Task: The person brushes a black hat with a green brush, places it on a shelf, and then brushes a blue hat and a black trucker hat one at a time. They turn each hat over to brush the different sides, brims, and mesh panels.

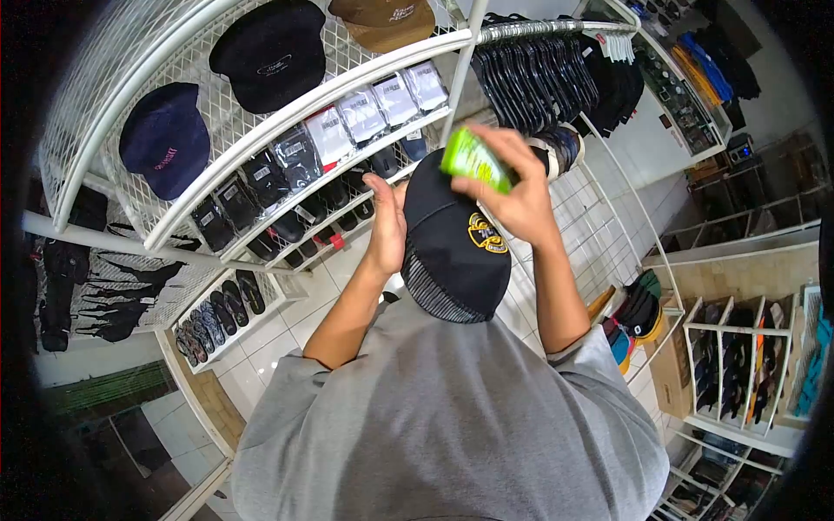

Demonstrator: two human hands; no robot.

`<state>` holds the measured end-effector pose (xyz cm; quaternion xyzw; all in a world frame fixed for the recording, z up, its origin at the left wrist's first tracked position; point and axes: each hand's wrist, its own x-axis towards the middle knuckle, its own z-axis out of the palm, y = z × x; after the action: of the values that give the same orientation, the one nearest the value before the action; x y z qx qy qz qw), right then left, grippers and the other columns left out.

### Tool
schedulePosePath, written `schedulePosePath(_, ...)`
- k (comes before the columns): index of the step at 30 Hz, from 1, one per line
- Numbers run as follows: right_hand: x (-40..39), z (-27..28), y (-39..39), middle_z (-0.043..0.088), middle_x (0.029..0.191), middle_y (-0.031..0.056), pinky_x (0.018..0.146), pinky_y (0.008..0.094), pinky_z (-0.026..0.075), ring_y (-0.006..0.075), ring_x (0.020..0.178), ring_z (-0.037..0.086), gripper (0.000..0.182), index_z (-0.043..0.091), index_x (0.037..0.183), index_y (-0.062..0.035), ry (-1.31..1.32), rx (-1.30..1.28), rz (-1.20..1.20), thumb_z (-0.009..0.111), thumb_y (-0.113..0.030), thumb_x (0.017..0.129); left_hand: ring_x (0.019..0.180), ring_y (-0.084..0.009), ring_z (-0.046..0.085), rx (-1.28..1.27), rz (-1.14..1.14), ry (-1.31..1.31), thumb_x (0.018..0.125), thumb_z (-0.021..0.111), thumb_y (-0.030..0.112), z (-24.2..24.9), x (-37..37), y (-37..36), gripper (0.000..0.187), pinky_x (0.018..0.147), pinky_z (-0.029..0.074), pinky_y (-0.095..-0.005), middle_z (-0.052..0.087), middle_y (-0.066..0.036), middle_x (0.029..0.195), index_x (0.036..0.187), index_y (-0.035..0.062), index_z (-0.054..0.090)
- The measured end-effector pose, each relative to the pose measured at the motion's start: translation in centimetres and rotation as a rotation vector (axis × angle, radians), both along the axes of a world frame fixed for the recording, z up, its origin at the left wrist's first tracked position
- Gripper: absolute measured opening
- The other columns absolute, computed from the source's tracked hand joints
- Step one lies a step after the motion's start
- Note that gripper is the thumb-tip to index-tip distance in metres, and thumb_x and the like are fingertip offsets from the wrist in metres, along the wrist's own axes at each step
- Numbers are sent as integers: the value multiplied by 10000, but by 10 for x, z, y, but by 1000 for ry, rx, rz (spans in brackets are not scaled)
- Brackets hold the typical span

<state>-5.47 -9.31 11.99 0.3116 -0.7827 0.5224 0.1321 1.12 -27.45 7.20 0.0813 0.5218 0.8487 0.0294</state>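
Note:
A black cap (452, 247) with a yellow and white emblem and a striped back part is in front of my grey shirt. My left hand (388, 227) is at the cap's left side, thumb raised and apart; its other fingers go out of sight behind the cap. Above the emblem, my right hand (521, 187) grips a bright green object (473, 161) with white print between thumb and fingers, over the cap's upper part. The green object is slightly blurred, and I cannot tell if it touches the cap.
White mesh shelves (304, 104) with caps and packaged items curve across the upper left. Black garments (534, 82) hang from a rail at the top. Slippers (221, 313) stand on a low shelf at left. A compartment rack (738, 365) and stacked caps (638, 313) are at right.

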Motion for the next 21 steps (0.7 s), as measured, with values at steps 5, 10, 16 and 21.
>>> schedulePosePath(5,21,11,-7,682,1158,108,965,375,472,302,1074,635,609,713,1255,-105,139,334,160,887,-175,676,1191,-199,607,-124,29,-88,849,2,884,0,-2,4,1210,1090,421,-339,665,-140,1255,1320,-70,577)
schedulePosePath(10,15,-2,-12,684,1162,125,958,381,480,291,1072,646,615,708,1267,-106,-15,44,-99,884,-198,685,1156,-196,629,-1,26,-156,827,-20,897,2,0,13,1227,1041,466,-334,666,-133,1250,1337,-54,565)
schedulePosePath(16,11,-5,-5,680,1172,92,997,396,438,280,1103,633,604,709,1268,-120,8,144,-12,877,-220,696,1124,-199,649,-50,-49,-99,832,-23,883,-7,-2,8,1206,1019,495,-329,665,-137,1225,1341,-47,552)
schedulePosePath(21,24,4,0,682,1147,107,989,414,440,302,1096,619,596,703,1267,-119,16,319,302,865,-221,702,1148,-184,622,-140,17,-94,853,-29,862,-5,4,8,1191,1033,467,-308,658,-134,1244,1342,-53,555)
